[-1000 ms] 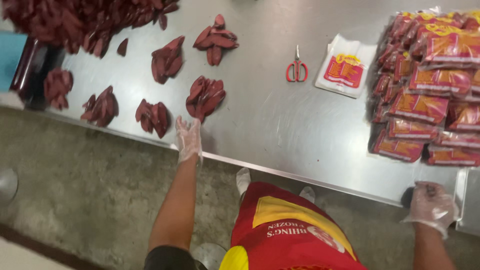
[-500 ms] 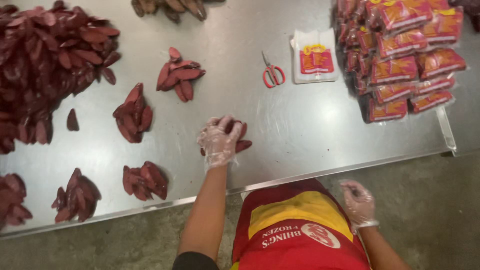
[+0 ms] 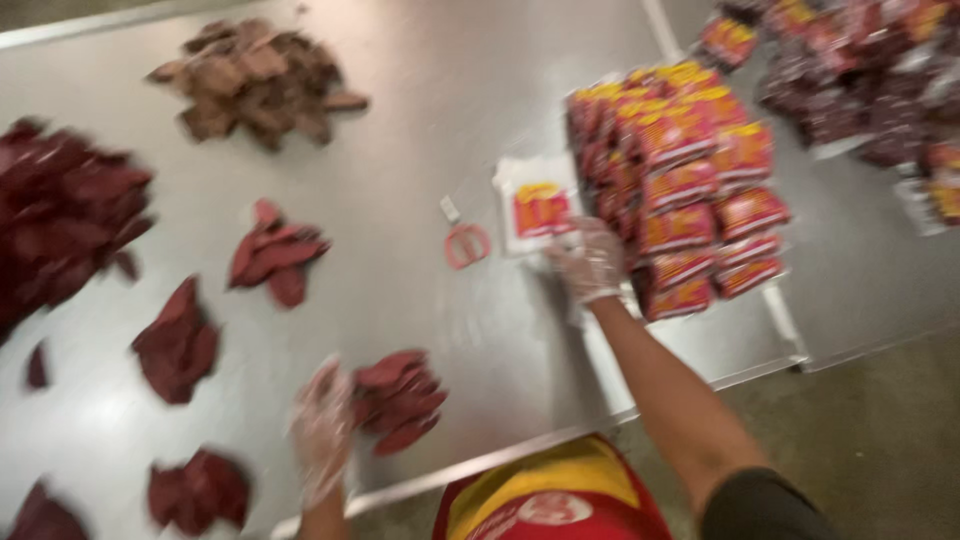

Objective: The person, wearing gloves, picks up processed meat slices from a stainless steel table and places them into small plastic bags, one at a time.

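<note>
Since half a second ago the view has swung right and blurred: the left hand, in a clear glove, has come off the small heap of dark red slices it covered and now sits just beside that heap's left edge, near the front rim of the steel worktop. Its fingers look loosely spread, gripping nothing, though blur makes this uncertain. That heap lies with its long axis running from lower left to upper right, the pointed slice ends fanning toward the right.

Further left and behind lie other red heaps, and a brownish pile sits at the back.

The red-handled scissors lie flat, handles toward the person, blades pointing away.

The right hand, also gloved, was down below the worktop edge before; now it is stretched out over the worktop, fingers on or just at the lower right corner of the empty white pouch with a red and yellow label. Whether it pinches the pouch I cannot tell. Just to its right stand rows of filled red packets.
</note>
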